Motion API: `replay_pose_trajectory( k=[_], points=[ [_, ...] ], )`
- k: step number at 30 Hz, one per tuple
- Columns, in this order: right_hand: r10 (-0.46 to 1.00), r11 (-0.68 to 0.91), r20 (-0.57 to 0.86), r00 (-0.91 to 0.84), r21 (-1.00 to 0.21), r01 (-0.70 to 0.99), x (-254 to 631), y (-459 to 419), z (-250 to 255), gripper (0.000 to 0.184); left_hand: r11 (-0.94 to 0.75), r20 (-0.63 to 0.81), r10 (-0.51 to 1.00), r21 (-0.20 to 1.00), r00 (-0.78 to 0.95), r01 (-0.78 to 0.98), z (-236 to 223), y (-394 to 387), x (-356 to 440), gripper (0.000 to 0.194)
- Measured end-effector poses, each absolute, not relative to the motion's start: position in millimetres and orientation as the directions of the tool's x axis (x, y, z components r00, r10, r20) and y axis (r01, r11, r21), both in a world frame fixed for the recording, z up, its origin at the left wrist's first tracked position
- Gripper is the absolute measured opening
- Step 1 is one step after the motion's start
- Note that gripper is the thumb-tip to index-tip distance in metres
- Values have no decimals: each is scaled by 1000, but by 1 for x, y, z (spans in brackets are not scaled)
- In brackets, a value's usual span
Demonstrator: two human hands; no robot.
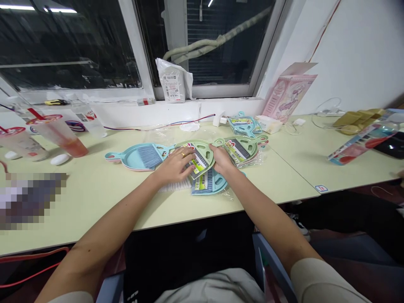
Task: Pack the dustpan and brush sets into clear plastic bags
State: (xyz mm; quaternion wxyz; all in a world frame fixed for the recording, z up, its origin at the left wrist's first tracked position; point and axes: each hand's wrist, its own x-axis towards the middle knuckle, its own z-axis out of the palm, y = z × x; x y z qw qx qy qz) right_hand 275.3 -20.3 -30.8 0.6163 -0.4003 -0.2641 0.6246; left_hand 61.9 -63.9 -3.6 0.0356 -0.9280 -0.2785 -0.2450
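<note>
My left hand [175, 167], a ring on one finger, presses down on a green mini dustpan-and-brush set [202, 155] at the middle of the pale table [94, 189]. My right hand [221, 162] grips the same green set at its right edge. Under it lies a blue set in clear wrap [210, 183], and white bristles [175, 186] show below my left hand. A blue dustpan with a grey brush [140, 156] lies to the left. A stack of wrapped green sets [244, 149] sits to the right, with a further blue set [244, 124] behind it.
Two plastic drink cups [58, 134] with red straws stand at the left. A white parcel bag [173, 84] leans on the window sill. A pink box [288, 94], a small white box [269, 124], cables and a packaged item [362, 143] lie at the right.
</note>
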Motion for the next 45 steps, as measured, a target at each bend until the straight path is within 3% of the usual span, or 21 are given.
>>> replay_pose_trajectory(
  k=[10,18,22,27,31,40,45],
  points=[
    [976,-117,-200,84,-810,-575,272,-22,-29,8,-848,536,459,27,709,529,1,-62,55,39],
    [972,-157,-229,51,-796,-584,266,-26,-14,10,-813,621,329,-197,711,548,3,-41,30,38],
    [972,-148,-227,59,-789,-596,264,-30,-10,9,-778,657,299,-253,692,576,3,-33,19,36],
    [956,-20,-203,214,-770,-638,288,-19,-3,12,-683,732,367,-207,574,700,2,-24,7,32],
    [914,153,-144,379,-743,-652,332,3,7,11,-636,700,446,-190,558,748,0,-14,5,29],
    [933,83,-171,316,-753,-652,356,30,18,13,-620,558,579,-172,595,765,-7,-15,20,33],
    [939,95,-125,319,-801,-591,346,26,8,22,-613,438,691,-67,575,787,-10,17,46,35]
  ],
)
